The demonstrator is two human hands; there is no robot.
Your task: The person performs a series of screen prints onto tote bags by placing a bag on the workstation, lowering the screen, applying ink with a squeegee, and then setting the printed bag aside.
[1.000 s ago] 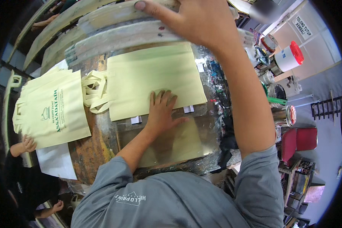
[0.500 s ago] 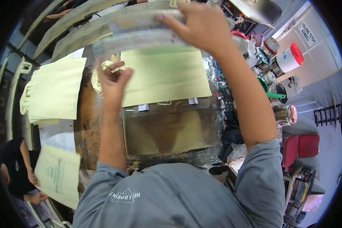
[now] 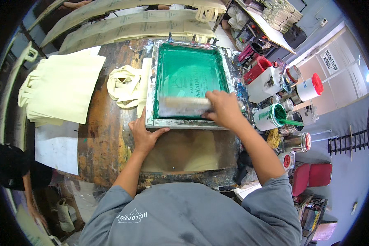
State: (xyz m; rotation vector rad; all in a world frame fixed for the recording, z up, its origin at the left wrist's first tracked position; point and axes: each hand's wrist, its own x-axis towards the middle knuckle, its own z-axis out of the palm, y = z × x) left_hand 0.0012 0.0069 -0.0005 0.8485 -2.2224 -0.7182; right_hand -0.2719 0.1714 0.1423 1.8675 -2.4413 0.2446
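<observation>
A screen printing frame (image 3: 188, 124) with green ink across its mesh (image 3: 184, 65) lies flat on the table in front of me. My right hand (image 3: 225, 110) is closed round the right end of a squeegee (image 3: 183, 101), which is blurred by motion near the frame's near edge. My left hand (image 3: 145, 136) grips the frame's near left corner, thumb along its near side. A pale yellow cloth bag sticks out from under the frame's left side, its handles (image 3: 127, 86) bunched beside it.
A stack of pale yellow bags (image 3: 65, 86) lies at the left. Printed bags rest on racks (image 3: 131, 26) at the far side. Ink pots (image 3: 268, 117) and a red-lidded tub (image 3: 309, 88) crowd the right. A co-worker's arm (image 3: 30, 197) shows at lower left.
The raised frame has come down over the bags. My left hand has moved from the bag handles to the frame's corner; my right hand has come down and now holds the squeegee.
</observation>
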